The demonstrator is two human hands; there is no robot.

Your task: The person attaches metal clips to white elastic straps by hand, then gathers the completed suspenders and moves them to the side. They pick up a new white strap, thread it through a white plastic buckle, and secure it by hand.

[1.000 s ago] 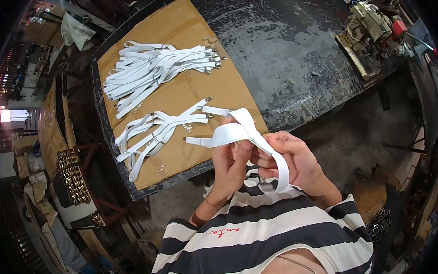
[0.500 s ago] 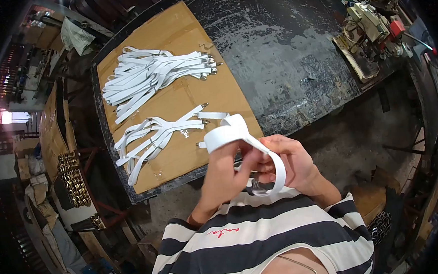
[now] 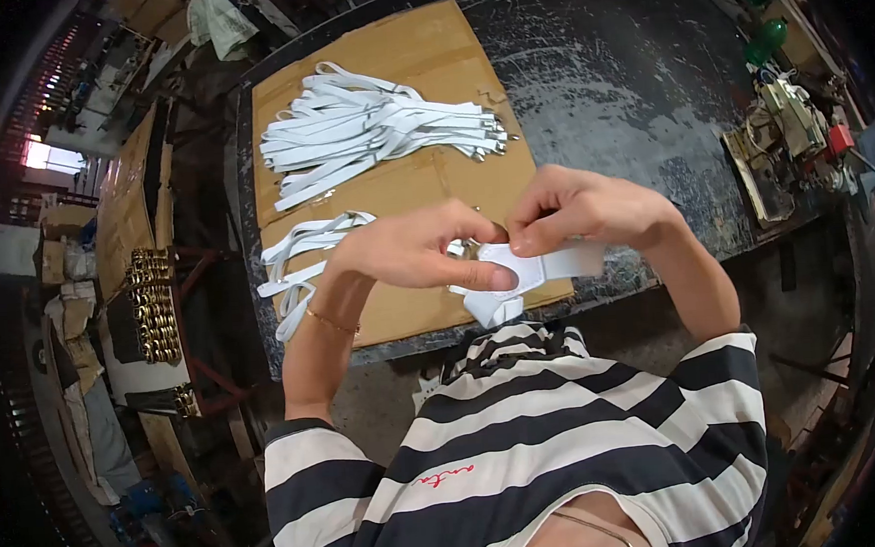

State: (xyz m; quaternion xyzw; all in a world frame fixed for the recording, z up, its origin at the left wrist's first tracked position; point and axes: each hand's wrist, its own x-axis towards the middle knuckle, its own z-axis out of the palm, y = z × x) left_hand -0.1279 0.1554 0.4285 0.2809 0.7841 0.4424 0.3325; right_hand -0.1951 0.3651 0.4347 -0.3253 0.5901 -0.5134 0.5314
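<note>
Both hands are over the near edge of the cardboard, holding one pair of white suspenders. My left hand [image 3: 421, 246] pinches the flat joining patch of the suspenders [image 3: 525, 272] between thumb and fingers. Right beside it, the fingertips of my right hand [image 3: 589, 212] press on the patch's upper edge. One white strap sticks out to the right, blurred, and another hangs folded toward my shirt. Partly behind my left forearm, a second pair of suspenders [image 3: 291, 250] lies on the cardboard. A pile of white suspenders [image 3: 373, 127] with metal clips lies farther back.
The cardboard sheet [image 3: 434, 48] covers the left part of a scuffed black table [image 3: 637, 91]. At the table's right end stands a small device on a board [image 3: 784, 117] with a red part. Rows of brass-coloured metal pieces [image 3: 156, 306] hang on a rack at left.
Both hands have moved up and forward, away from my chest to over the cardboard. The held suspenders, looped before, now have their joining patch flat between my fingers.
</note>
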